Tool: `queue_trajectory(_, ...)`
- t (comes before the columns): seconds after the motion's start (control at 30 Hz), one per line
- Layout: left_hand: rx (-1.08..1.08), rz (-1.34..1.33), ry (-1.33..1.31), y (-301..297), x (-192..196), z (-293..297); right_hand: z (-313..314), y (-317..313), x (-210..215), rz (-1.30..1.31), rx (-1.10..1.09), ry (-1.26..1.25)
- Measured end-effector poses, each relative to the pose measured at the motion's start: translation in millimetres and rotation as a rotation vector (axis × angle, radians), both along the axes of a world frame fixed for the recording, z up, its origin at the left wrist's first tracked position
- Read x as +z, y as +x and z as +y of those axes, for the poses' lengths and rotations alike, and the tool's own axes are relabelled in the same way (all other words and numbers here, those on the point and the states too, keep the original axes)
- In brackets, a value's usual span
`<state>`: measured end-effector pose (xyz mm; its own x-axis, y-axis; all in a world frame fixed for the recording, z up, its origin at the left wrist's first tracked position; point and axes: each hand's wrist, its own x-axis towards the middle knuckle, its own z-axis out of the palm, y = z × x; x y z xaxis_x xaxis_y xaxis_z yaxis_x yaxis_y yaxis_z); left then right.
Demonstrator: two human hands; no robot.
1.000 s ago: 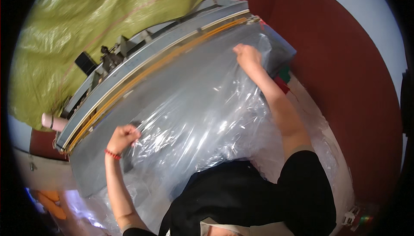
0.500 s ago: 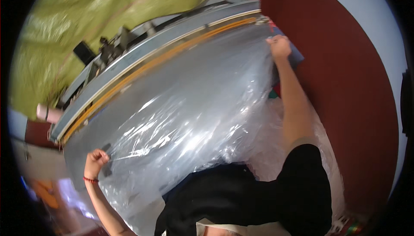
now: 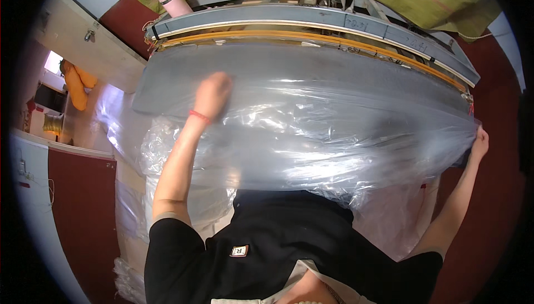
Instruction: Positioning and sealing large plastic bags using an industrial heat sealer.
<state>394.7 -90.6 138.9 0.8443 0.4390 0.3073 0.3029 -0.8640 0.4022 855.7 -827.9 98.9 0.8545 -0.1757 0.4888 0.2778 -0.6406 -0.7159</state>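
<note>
The right hand [image 3: 481, 141] pinched clear film [image 3: 317, 137] by the desk's [image 3: 167, 73] right edge; nearer the left edge, the left hand [image 3: 213, 94] was blurred, its grip unclear.

hands [image 3: 213, 96] [image 3: 480, 141]: 2 | held plastic sheet [image 3: 339, 137]: 1 | bottle [image 3: 173, 2]: 1 | bracelet [image 3: 199, 117]: 1

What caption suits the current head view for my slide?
Right hand pinching clear plastic film at its right edge; left hand, blurred, over the grey surface.
</note>
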Motion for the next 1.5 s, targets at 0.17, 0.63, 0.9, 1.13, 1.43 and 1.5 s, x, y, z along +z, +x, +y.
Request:
queue_trajectory(0.17, 0.056, -0.123, -0.112, -1, 1, -12, -5, -51, 50, -0.018, 0.048, 0.318)
queue_trajectory(0.63, 0.375, -0.782, -0.542, 81, -2, 95, 148, 6, 9, -0.432, -0.126, -0.29)
queue_trajectory(0.9, 0.39, -0.804, -0.541, 100, -50, 177, 253, 5, 1, -0.112, -0.141, 0.135)
queue_trajectory(1.13, 0.44, -0.799, -0.552, 100, -41, 168, 260, 5, 9, -0.157, -0.377, 0.166)
queue_trajectory(1.43, 0.469, -0.984, -0.791, 100, -19, 150, 271, 2, 25, -0.165, -0.566, 0.135)
queue_trajectory(1.5, 0.485, -1.014, -0.79, 94, -21, 160, 269, 3, 26, -0.138, -0.536, 0.151)
